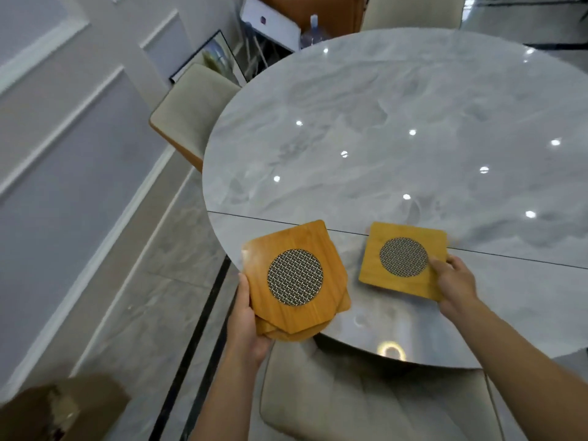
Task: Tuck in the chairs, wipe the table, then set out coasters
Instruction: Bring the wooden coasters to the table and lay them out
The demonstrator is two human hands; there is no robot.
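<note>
A round grey marble table (397, 116) fills the upper right. My left hand (246, 326) grips a fanned stack of square wooden coasters (296, 278) with round metal-mesh centres, held over the table's near left edge. My right hand (455, 284) pinches the right corner of a single wooden coaster (402, 259) low over the near part of the tabletop; whether it touches the surface is unclear. A beige chair (366, 402) sits tucked under the table right below my arms.
A second beige chair (187, 113) with an orange back stands at the table's left, a third (410, 11) at the far side. A water jug (311, 33) and white box (270, 20) stand beyond. A cardboard box (60, 409) lies at bottom left.
</note>
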